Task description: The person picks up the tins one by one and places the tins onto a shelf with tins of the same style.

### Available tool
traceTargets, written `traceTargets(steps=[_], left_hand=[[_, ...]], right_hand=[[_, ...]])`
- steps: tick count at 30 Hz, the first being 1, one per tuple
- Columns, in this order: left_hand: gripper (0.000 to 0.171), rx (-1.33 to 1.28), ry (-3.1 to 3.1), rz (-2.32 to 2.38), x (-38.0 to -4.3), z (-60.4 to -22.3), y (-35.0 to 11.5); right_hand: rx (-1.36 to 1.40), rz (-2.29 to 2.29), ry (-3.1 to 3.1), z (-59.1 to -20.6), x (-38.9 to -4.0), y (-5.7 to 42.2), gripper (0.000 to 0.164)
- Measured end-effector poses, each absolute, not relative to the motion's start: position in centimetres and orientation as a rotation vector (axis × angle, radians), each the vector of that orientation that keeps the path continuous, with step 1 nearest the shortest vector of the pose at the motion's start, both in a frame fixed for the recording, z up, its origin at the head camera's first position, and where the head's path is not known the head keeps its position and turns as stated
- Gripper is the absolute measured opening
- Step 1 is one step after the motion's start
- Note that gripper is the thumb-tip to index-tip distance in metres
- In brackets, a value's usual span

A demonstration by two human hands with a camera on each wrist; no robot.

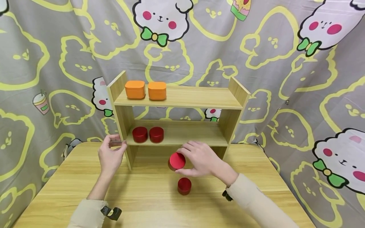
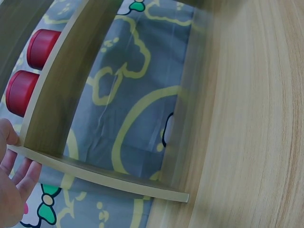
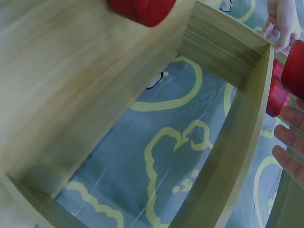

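Note:
My right hand (image 1: 199, 158) holds a red round tin (image 1: 176, 161) between thumb and fingers, tilted in front of the wooden shelf unit (image 1: 196, 96). A second red tin (image 1: 184, 186) stands on the table just below that hand. With thumb and fingers, my left hand (image 1: 111, 158) grips the unit's left side panel (image 1: 121, 122) at middle-shelf height. Near it, two red tins (image 1: 140, 134) (image 1: 156, 135) sit side by side at the left of the middle shelf. In the right wrist view, the held tin (image 3: 294, 71) is partly cut off by the frame edge.
On the top shelf, at the left, stand two orange lidded boxes (image 1: 135, 90) (image 1: 157, 91). The shelf unit rests on a wooden table (image 1: 148, 202). A patterned grey curtain (image 1: 194, 69) hangs behind and around the table.

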State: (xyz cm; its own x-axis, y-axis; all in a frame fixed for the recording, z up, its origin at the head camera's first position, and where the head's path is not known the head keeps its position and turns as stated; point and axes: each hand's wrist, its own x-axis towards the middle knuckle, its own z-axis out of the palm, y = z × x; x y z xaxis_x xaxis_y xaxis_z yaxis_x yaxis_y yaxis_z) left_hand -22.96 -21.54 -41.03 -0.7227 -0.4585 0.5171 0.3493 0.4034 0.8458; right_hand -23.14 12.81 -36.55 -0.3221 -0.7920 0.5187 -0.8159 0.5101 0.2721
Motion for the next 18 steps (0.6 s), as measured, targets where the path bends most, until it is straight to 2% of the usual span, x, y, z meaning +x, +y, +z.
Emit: traceTargets(steps=[18], left_hand=[[0.024, 0.088, -1.922, -1.405, -23.0, -41.2, -21.6]], right_hand=[[1.219, 0.040, -2.169, -34.7, -26.3, 12.2, 0.058]])
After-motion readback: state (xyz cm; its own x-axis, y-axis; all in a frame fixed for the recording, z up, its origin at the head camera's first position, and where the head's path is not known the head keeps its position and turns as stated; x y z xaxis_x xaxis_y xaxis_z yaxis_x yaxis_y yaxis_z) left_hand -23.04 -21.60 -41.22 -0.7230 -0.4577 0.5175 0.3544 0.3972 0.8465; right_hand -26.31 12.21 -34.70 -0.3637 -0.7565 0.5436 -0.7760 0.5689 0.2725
